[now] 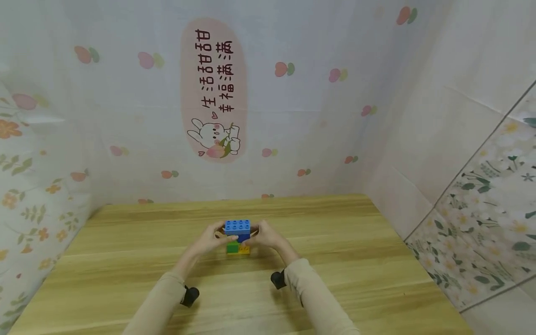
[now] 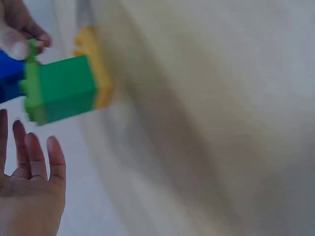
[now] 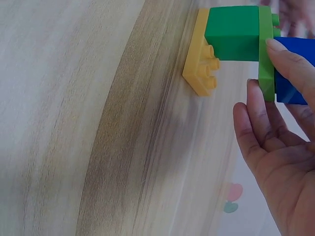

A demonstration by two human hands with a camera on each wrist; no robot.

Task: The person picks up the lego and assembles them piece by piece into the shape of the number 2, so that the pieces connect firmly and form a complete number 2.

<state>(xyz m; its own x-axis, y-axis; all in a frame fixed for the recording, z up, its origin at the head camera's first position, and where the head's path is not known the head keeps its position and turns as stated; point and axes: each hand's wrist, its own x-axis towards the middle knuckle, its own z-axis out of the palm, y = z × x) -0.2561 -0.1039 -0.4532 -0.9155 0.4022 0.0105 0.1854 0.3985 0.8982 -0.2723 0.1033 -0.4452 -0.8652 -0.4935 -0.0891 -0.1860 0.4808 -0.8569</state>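
A small stack of toy building bricks stands between the two hands. At its top is a light blue brick (image 1: 237, 227), above a dark blue brick (image 3: 295, 71). Lower come a light green plate (image 3: 266, 73), a green brick (image 2: 67, 88) and a studded yellow plate (image 3: 197, 73). My left hand (image 1: 209, 239) holds the blue part from the left, thumb across the front; its lower fingers stand apart from the stack in the left wrist view. My right hand (image 1: 268, 235) grips from the right, thumb on the light green plate's edge, fingers beneath. Whether the yellow plate touches the table is unclear.
The wood-grain table (image 1: 335, 242) spreads around the hands. A printed curtain (image 1: 314, 116) hangs behind its far edge, and patterned cloth (image 1: 494, 195) lines the right side. Each wrist carries a black camera mount (image 1: 190, 296).
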